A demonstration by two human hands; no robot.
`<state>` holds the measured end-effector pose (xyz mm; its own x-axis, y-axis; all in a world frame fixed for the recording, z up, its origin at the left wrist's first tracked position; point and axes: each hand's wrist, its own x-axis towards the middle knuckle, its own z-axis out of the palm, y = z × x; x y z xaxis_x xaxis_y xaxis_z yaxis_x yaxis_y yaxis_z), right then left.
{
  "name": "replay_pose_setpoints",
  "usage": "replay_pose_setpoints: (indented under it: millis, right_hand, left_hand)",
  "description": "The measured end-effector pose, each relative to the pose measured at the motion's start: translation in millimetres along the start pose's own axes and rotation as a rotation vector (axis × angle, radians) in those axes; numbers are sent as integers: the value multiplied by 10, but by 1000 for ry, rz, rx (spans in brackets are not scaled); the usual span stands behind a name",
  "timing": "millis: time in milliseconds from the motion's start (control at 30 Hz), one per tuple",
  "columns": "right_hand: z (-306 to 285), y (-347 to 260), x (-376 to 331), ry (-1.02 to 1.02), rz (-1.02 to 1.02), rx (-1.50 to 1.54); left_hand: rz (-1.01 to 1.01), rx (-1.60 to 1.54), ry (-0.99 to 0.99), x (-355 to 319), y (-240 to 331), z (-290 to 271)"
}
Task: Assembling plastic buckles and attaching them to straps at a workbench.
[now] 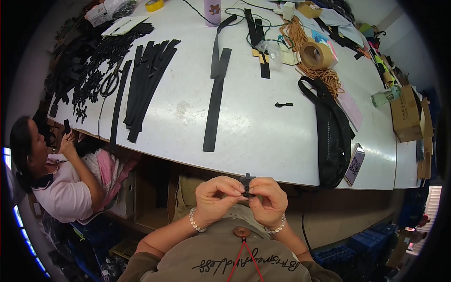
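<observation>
My left hand (218, 199) and my right hand (268, 199) meet in front of my chest, just off the table's near edge. Both pinch a small black zipper pull (247, 180) between thumb and forefinger. Its lower part is partly covered by my fingertips. A similar small black zipper pull (283, 105) lies alone on the white table (263, 141). Straight ahead of my hands, a long black strip (216, 113) lies with another black strip overlapping its far end. To the right rests a black bag (330, 136) with a strap, reaching the near edge.
At left lie a bundle of black strips (149, 84), scissors (111, 83) and a heap of small black parts (91, 70). A co-worker (66, 183) sits there holding a black piece. Tan tape (315, 55), brown cord (293, 35), a phone (355, 164) and a bottle (385, 96) are at right.
</observation>
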<state>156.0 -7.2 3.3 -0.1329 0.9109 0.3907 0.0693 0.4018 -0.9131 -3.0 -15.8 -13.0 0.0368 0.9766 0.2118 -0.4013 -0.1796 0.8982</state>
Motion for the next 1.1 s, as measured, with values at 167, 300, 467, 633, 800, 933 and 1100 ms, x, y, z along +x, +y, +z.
replay_pose_setpoints:
  millis: [167, 300, 467, 633, 800, 933, 1100]
  right_hand:
    - [-7, -35, 8, 8, -30, -64]
    - [-25, -35, 18, 5, -87, -112]
    - [-30, -36, 25, 5, -90, -122]
    - [-32, -60, 40, -10, -26, -131]
    - [-36, -102, 32, 64, 231, 49]
    - [-90, -67, 28, -16, 214, -6]
    - [-60, -81, 33, 16, 382, 210]
  left_hand:
    - [-46, -59, -3, -11, -19, -1]
    - [-87, -112, -4, -16, -22, 2]
    - [-110, -137, -4, -19, -34, -9]
    - [-168, -17, 8, 3, 56, 11]
    - [-378, -55, 69, 118, 205, 99]
    - [-387, 23, 25, 115, 195, 52]
    - [-420, 76, -24, 125, 135, -12]
